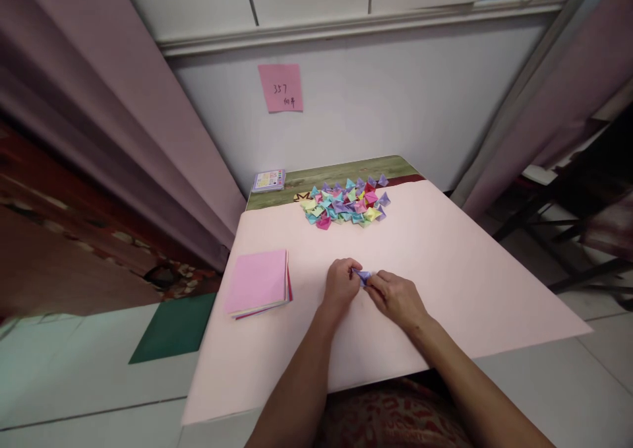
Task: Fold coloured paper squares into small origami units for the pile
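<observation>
A small purple folded paper piece (363,276) is pinched between both hands just above the pale pink table covering (435,256). My left hand (342,282) is closed on its left end, and my right hand (394,296) grips the right end with thumb and fingers. Parts of the paper are hidden behind the fingers. Farther back lies a heap of folded paper pieces (346,204) in purple, blue, yellow, green and pink. To the left of my hands rests a stack of square paper sheets (258,282), pink on top, with other colours at its edges.
A packet with a printed cover (269,180) lies at the table's back left corner. A pink note (281,88) with handwriting hangs on the white wall. Curtains (163,105) hang at both sides. A green mat (173,328) is on the tiled floor at left.
</observation>
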`<action>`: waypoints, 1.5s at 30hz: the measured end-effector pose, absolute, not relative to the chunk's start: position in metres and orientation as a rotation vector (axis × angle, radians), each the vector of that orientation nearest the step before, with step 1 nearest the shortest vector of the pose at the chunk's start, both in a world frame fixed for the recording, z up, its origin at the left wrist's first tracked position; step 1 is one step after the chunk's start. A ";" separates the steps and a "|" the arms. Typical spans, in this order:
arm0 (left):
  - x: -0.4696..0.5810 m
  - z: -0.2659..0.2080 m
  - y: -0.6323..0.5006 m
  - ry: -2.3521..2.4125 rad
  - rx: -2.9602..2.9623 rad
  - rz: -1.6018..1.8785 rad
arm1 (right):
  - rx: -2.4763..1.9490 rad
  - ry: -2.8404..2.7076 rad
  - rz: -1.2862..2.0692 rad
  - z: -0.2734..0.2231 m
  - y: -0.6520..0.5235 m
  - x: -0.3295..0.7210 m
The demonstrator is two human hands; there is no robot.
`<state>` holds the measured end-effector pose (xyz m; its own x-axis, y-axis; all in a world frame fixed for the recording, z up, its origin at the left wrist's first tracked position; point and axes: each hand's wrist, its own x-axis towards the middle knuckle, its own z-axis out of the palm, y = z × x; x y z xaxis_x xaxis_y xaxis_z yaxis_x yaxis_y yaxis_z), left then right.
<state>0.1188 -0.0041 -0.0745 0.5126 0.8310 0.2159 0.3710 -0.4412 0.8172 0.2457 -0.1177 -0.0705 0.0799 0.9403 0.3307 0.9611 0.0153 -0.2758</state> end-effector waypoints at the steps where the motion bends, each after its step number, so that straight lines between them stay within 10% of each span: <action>1: 0.120 -0.075 -0.006 0.994 2.044 0.809 | -1.935 -1.877 -0.069 -0.071 -0.117 0.245; 21: 0.123 -0.086 -0.011 0.959 2.070 0.954 | -1.856 -1.844 0.005 -0.075 -0.115 0.247; 36: 0.117 -0.085 -0.008 1.173 1.663 1.142 | -1.814 -1.385 0.099 0.016 0.048 0.312; 45: 0.086 -0.075 -0.041 1.017 2.157 1.049 | -1.783 -1.063 0.504 -0.052 -0.031 0.307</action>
